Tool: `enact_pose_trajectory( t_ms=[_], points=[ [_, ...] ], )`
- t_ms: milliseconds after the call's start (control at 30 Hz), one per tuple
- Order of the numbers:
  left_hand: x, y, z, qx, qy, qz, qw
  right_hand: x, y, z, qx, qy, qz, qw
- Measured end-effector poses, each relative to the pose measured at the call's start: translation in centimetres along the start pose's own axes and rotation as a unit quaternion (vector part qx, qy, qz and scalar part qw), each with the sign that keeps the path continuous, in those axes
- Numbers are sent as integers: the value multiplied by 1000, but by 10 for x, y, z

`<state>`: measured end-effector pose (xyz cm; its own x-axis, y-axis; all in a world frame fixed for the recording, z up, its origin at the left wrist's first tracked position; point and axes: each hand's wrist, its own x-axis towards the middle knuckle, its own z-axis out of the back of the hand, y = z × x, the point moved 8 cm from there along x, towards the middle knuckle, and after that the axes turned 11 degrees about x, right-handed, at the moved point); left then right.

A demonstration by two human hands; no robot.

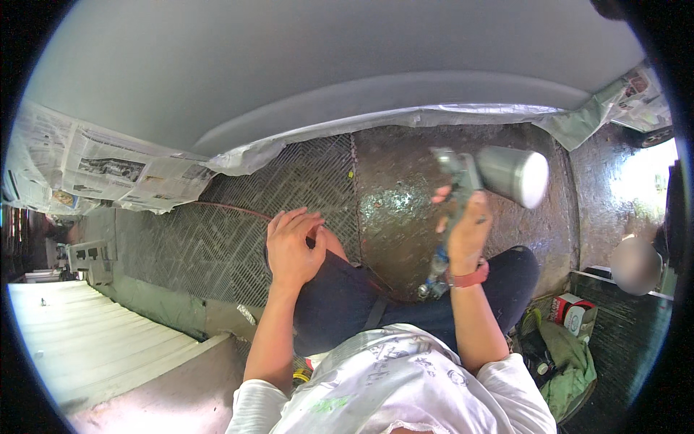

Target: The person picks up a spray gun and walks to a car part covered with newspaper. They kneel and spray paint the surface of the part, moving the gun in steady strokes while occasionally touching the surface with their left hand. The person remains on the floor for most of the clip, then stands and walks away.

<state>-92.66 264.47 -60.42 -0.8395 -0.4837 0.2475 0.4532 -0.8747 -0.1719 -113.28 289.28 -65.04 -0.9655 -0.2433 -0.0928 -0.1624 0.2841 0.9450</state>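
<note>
My right hand (468, 230) is wrapped round the handle of a spray gun (457, 173), which is blurred by motion. A grey cup with a white end (517, 176) sticks out to the right of the gun. Below the grip, a fitting with blue parts (437, 271) hangs over my lap. My left hand (295, 242) rests over my left knee, fingers loosely bent and nothing held. Ahead of both hands stretches a smooth grey vehicle panel (347, 58) with a curved raised edge, apart from the gun.
Newspaper (123, 170) and pale masking sheet (578, 119) hang along the panel's lower edge. A thin red hose (235, 208) crosses the patterned floor (195, 249). White corrugated sheeting (94, 340) lies at left. At right are a red-and-white box (571, 312) and green cloth (567, 362).
</note>
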Motion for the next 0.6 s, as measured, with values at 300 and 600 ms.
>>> enact_pose_trajectory(
  t_ms=[300, 600],
  points=[
    [0, 4, 3, 16, 7, 0, 1000, -46, -36, -164, -32, 258, 17, 966],
    [-2, 9, 6, 5, 5, 14, 1000, -25, -53, -117, -21, 156, -54, 986]
  ],
)
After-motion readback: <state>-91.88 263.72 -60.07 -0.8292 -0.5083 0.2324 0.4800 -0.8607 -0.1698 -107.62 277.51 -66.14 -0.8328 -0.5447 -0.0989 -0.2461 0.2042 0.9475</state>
